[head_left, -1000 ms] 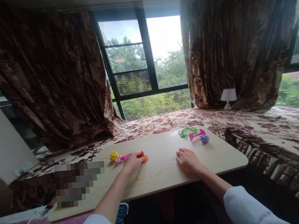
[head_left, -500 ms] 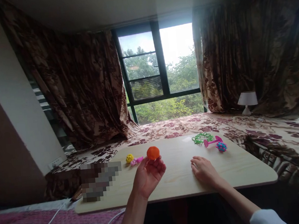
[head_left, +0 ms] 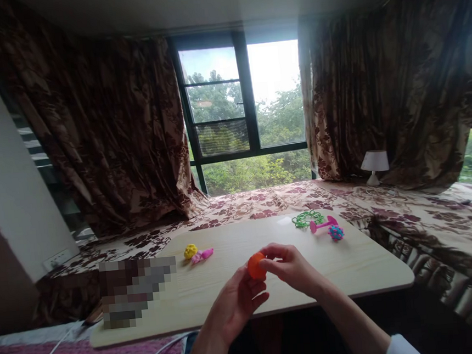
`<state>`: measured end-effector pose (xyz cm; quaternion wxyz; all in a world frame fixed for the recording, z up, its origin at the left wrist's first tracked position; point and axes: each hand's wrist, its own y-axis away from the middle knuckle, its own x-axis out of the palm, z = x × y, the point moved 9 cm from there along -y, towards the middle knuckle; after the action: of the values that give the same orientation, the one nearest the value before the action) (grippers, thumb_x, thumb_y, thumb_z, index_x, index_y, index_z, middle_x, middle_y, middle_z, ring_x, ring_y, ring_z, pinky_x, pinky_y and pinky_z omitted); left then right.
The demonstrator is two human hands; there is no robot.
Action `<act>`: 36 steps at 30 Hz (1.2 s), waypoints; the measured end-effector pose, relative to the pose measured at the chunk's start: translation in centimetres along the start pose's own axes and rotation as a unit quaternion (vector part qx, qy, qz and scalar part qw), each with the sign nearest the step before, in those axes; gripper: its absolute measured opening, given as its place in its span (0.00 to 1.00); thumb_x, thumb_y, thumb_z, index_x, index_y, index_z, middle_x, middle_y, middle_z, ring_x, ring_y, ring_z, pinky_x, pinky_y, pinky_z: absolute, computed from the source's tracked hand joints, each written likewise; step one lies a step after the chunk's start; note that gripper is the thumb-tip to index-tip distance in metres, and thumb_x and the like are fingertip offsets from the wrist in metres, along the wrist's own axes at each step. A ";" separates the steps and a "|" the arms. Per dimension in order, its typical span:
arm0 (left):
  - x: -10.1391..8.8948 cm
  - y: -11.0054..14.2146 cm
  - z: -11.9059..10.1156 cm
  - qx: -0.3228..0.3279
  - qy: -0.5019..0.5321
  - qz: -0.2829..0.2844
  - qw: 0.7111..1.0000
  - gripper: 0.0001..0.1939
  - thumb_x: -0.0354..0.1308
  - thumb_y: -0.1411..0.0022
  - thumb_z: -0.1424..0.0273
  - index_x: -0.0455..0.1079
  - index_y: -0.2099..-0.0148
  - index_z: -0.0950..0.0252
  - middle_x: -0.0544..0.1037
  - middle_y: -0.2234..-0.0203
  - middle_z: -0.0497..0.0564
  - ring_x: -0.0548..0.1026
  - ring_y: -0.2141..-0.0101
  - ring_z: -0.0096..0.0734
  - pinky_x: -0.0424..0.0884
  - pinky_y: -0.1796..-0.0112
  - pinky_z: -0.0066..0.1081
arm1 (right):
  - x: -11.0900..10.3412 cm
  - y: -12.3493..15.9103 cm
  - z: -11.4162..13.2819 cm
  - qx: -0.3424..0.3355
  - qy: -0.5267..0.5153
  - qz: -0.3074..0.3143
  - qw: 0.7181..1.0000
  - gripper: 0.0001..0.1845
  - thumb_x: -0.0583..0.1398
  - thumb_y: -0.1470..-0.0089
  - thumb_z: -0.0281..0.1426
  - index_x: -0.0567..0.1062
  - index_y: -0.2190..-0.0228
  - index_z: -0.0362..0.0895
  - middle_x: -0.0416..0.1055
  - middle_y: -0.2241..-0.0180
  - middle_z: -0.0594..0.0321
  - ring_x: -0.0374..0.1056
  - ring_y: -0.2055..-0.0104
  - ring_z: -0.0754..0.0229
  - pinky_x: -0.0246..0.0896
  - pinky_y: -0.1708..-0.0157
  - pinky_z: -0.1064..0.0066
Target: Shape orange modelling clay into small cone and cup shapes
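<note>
Over the front part of the pale wooden table (head_left: 225,239), a round orange ball (head_left: 255,267) is held between both hands. My left hand (head_left: 236,303) grips it from the left and below, with the lower fingers curled under it. From the right, my right hand (head_left: 291,266) has its thumb and fingertips closed on the ball's top and side. Part of the ball is covered by the fingers. On the left of the table lie a knobbly yellow ball (head_left: 190,251) and a small pink toy (head_left: 202,255), close together.
Toward the back right of the table are a green chain-like loop (head_left: 308,218), a pink dumbbell-shaped toy (head_left: 323,224) and a blue ball with pink bumps (head_left: 335,232). A blurred-out patch covers the left end. A white lamp (head_left: 374,162) stands on the flowered window ledge.
My right hand has left the tabletop and come over to grip the orange ball. My left hand has brought the ball lower and nearer. The view has turned slightly right.
</note>
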<state>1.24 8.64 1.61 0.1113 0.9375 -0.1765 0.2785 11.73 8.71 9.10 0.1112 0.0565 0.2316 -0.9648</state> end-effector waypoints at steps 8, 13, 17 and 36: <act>1.9 4.2 -5.2 0.247 -0.259 -0.149 0.922 0.17 0.57 0.50 0.63 0.72 0.58 0.65 0.77 0.66 0.52 0.72 0.64 0.33 0.66 0.61 0.30 | 0.1 1.4 0.3 -0.013 -0.018 -0.022 1.000 0.11 0.59 0.51 0.36 0.73 0.68 0.42 0.69 0.74 0.64 0.62 0.74 0.66 0.55 0.77 0.77; 3.2 4.7 -5.4 0.282 -0.305 -0.121 0.901 0.15 0.57 0.48 0.66 0.72 0.57 0.64 0.76 0.67 0.50 0.72 0.64 0.31 0.65 0.61 0.27 | 0.2 1.8 1.4 -0.045 -0.012 -0.037 0.998 0.10 0.59 0.51 0.35 0.74 0.69 0.41 0.69 0.71 0.62 0.65 0.69 0.63 0.59 0.73 0.75; 2.9 4.4 -5.2 0.274 -0.326 -0.110 0.898 0.15 0.56 0.47 0.66 0.71 0.56 0.63 0.76 0.67 0.49 0.71 0.64 0.30 0.65 0.61 0.26 | 0.0 2.0 1.5 -0.042 0.001 -0.034 0.999 0.11 0.58 0.51 0.36 0.75 0.68 0.42 0.70 0.71 0.62 0.66 0.70 0.63 0.60 0.73 0.74; 2.6 4.4 -5.7 0.293 -0.411 -0.148 0.850 0.13 0.53 0.46 0.66 0.70 0.58 0.63 0.77 0.67 0.50 0.73 0.65 0.33 0.68 0.62 0.31 | -0.9 1.7 0.7 -0.001 0.040 -0.033 0.999 0.17 0.52 0.46 0.40 0.75 0.68 0.41 0.68 0.74 0.63 0.57 0.80 0.70 0.50 0.83 0.78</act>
<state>-1.20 5.65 8.24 -0.2112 0.9705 0.0243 -0.1135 13.02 7.08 9.14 0.0701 0.0868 0.2388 -0.9646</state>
